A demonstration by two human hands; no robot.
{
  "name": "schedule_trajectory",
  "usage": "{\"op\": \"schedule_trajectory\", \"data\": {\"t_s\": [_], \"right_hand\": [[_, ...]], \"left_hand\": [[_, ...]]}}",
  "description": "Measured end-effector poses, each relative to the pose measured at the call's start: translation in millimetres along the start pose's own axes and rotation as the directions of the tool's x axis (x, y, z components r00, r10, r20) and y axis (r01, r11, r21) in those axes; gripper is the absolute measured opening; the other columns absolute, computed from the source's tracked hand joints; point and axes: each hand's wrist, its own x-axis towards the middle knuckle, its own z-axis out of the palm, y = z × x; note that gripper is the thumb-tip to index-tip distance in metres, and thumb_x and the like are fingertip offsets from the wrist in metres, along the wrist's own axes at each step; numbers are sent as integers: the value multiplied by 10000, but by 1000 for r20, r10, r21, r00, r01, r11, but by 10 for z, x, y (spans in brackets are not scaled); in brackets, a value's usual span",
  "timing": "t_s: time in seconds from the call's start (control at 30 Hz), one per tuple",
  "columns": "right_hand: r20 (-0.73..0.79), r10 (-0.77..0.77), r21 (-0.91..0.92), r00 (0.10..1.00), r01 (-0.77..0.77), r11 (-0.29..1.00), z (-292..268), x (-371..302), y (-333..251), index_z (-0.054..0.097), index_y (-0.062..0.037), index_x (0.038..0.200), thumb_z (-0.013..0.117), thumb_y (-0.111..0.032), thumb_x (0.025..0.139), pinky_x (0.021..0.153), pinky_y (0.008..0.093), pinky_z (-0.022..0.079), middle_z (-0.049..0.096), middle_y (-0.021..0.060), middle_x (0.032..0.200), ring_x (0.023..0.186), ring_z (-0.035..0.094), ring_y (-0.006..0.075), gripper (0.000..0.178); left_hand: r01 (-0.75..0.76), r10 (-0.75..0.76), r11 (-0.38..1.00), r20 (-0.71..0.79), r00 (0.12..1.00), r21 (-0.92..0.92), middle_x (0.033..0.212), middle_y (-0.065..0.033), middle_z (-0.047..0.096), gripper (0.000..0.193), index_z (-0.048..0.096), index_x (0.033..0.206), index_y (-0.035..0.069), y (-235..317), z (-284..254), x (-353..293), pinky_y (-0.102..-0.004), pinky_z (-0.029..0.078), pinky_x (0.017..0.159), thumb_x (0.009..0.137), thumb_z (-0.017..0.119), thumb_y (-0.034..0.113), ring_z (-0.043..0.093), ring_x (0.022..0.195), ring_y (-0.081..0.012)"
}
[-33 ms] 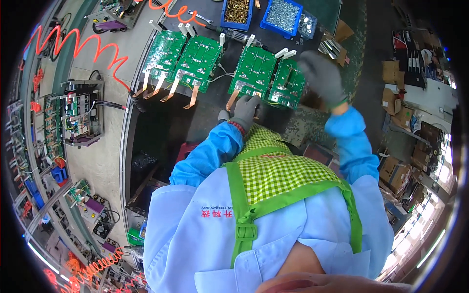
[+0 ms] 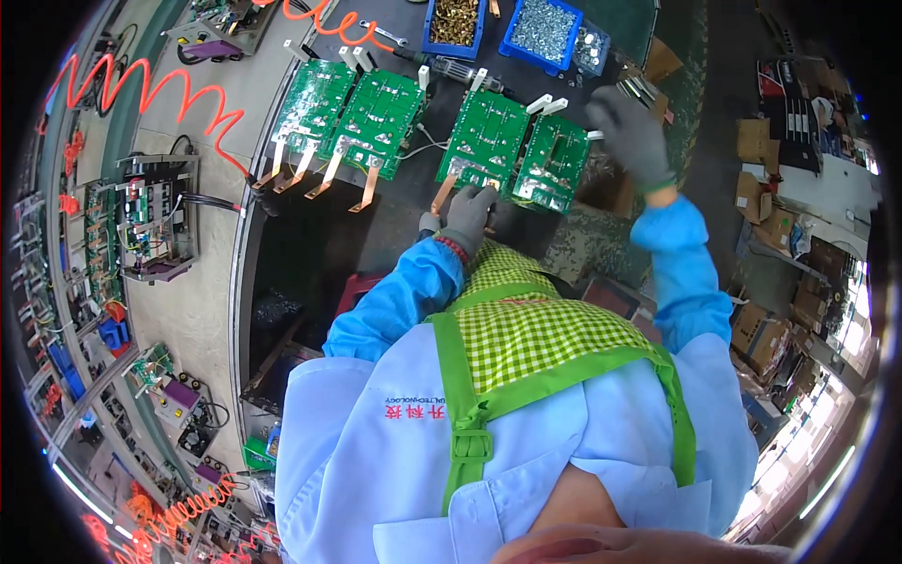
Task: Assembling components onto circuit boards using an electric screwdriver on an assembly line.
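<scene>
Four-sided green circuit boards lie in a row on the dark bench, among them a left pair, a third board and a rightmost board. My gloved left hand is at the near edge of the third board. Its fingers are closed around a copper strip, mostly hidden by the glove. Another bent copper strip sticks out just left of that hand. My gloved right hand, smeared by motion, is in the air right of the rightmost board, near a white post. Its grip is unclear.
Blue bins of brass-coloured parts and silvery fasteners stand at the back. A power driver and a wrench lie behind the boards. An orange coiled hose hangs at the left. Cardboard is at the back right.
My right hand has shifted slightly right, away from the rightmost board, uncovering the white post at its edge. My left hand stays at the third board.
</scene>
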Motion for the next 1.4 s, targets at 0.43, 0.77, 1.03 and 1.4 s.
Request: {"op": "schedule_trajectory", "data": {"t_s": [0.43, 0.77, 1.03, 1.4], "right_hand": [[240, 89, -167, 967, -49, 985, 1328, 1511, 2471, 618, -131, 1069, 578, -311, 791, 838, 433, 453, 630, 141, 1006, 960, 580, 337, 334], [152, 136, -148, 979, -114, 982, 1649, 1763, 2594, 605, -91, 1007, 575, -245, 785, 809, 450, 460, 617, 188, 971, 910, 587, 361, 272], [30, 124, 114, 992, -127, 985, 1298, 1796, 2984, 650, -93, 899, 577, -216, 790, 776, 442, 462, 632, 162, 906, 885, 591, 347, 181], [-5, 22, 264, 1000, -20, 964, 1303, 2074, 2444, 623, -156, 1054, 590, -279, 787, 789, 420, 480, 645, 146, 940, 871, 612, 331, 296]], "left_hand": [[37, -44, 997, -114, 993, -63, 784, -37, 570, 263, 560, 943, 5, -169, -50, -48, -249, 491, 588, 892, 568, 262, 558, 640, -119], [38, -67, 985, -168, 984, -170, 862, -49, 580, 249, 522, 1051, 19, -84, 176, -120, -247, 473, 623, 872, 583, 182, 564, 714, -120], [64, -92, 985, -175, 980, -161, 862, -43, 590, 236, 529, 1041, 22, -79, 130, -78, -244, 478, 622, 895, 569, 204, 570, 728, -111], [-10, -23, 984, -180, 983, -180, 838, -29, 577, 261, 534, 1056, 20, -71, 152, -67, -249, 464, 628, 875, 596, 197, 553, 716, -118]]}}
